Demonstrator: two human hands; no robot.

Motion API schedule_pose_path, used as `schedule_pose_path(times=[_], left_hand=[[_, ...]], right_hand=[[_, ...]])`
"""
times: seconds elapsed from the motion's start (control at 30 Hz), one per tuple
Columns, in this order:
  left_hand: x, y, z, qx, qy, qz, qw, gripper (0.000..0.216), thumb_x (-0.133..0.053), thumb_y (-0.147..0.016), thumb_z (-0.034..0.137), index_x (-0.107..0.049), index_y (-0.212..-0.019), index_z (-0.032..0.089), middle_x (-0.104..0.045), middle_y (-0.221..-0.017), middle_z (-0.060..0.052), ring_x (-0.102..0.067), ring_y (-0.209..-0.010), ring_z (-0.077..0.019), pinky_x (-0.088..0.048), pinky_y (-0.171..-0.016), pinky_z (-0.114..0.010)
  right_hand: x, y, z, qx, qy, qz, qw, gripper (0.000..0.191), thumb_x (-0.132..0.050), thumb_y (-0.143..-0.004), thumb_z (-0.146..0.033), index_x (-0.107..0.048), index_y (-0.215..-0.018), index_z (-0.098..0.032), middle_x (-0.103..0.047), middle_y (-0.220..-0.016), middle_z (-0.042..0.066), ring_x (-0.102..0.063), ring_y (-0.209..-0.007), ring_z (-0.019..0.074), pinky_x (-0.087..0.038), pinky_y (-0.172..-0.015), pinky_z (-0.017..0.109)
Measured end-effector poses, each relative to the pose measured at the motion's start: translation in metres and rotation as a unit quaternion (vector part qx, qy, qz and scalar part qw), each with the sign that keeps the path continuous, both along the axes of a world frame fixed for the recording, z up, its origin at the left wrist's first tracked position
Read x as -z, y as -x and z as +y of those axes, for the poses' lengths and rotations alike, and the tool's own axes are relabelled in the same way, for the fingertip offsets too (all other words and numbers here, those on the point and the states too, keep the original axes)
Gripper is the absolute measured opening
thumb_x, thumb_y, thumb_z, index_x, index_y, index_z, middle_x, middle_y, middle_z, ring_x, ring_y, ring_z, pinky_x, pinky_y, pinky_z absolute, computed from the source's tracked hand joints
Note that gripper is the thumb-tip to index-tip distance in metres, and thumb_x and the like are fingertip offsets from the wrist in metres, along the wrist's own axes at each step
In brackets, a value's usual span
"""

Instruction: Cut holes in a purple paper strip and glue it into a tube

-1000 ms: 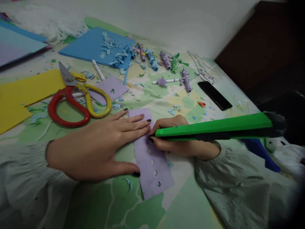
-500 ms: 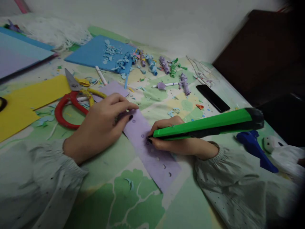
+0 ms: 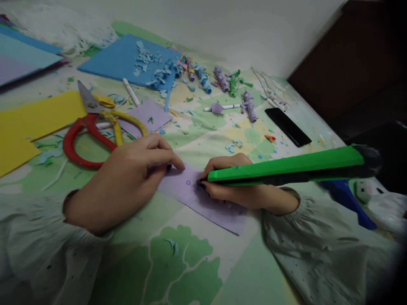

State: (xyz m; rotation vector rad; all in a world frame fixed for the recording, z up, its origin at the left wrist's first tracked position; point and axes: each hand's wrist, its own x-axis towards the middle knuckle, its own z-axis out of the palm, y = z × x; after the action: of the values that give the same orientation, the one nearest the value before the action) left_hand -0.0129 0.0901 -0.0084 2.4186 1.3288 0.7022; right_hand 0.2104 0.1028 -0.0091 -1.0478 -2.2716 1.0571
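My right hand (image 3: 229, 182) is closed around a green utility knife (image 3: 286, 165), its tip end down at a purple paper strip (image 3: 187, 197). The handle slants up to the right; the blade tip is hidden by my fingers. Small rings are drawn on the strip, with one showing between my hands. With bent fingers, my left hand (image 3: 127, 182) holds the strip's far end against the tablecloth. Scissors (image 3: 90, 127) with one red and one yellow handle lie just beyond my left hand. A purple paper sheet (image 3: 149, 114) lies partly under them.
Yellow paper (image 3: 41, 116) lies at left. A blue sheet (image 3: 127, 59) at the back bears paper scraps. Several decorated paper rolls (image 3: 203, 78), a marker (image 3: 227, 108) and a black phone (image 3: 288, 126) lie beyond my right hand. A blue object (image 3: 346, 199) is at far right.
The purple strip has turned so it lies more sideways, its near end swinging up and right. My left hand's fingertips have moved slightly nearer with it. The right hand still grips the knife.
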Motion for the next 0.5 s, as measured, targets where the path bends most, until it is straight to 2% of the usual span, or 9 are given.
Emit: schedule_pose_path(times=[0.07,0.17,0.5], left_hand=[[-0.0004,-0.0012,-0.0012,0.007,0.013,-0.011,1.000,0.035,-0.038,-0.080,0.014,-0.071,-0.082,0.026,-0.062,-0.089,-0.003,-0.059,-0.079,-0.0197,-0.044,-0.067,-0.030],[-0.0004,-0.0020,-0.0022,0.011,0.018,-0.017,1.000,0.038,-0.038,-0.075,0.011,-0.072,-0.081,0.028,-0.062,-0.084,-0.002,-0.060,-0.077,-0.0192,-0.044,-0.066,-0.029],[0.0012,-0.0025,0.0002,-0.002,0.030,-0.020,0.999,0.039,-0.038,-0.070,0.011,-0.072,-0.078,0.030,-0.063,-0.083,-0.001,-0.060,-0.077,-0.0191,-0.044,-0.067,-0.030]], right_hand=[[-0.0006,0.0014,-0.0006,0.004,-0.039,-0.008,0.999,0.006,-0.064,-0.076,-0.019,-0.064,-0.071,-0.015,-0.060,-0.060,-0.004,-0.051,-0.053,0.0050,-0.039,-0.053,0.015],[-0.0011,0.0022,-0.0015,0.000,-0.048,0.000,0.999,0.005,-0.064,-0.075,-0.017,-0.065,-0.071,-0.014,-0.061,-0.061,-0.004,-0.052,-0.056,0.0056,-0.040,-0.057,0.016],[0.0012,0.0012,-0.0023,0.012,-0.078,-0.012,0.997,0.009,-0.063,-0.075,-0.020,-0.065,-0.068,-0.015,-0.058,-0.057,-0.004,-0.049,-0.052,0.0055,-0.037,-0.054,0.017]])
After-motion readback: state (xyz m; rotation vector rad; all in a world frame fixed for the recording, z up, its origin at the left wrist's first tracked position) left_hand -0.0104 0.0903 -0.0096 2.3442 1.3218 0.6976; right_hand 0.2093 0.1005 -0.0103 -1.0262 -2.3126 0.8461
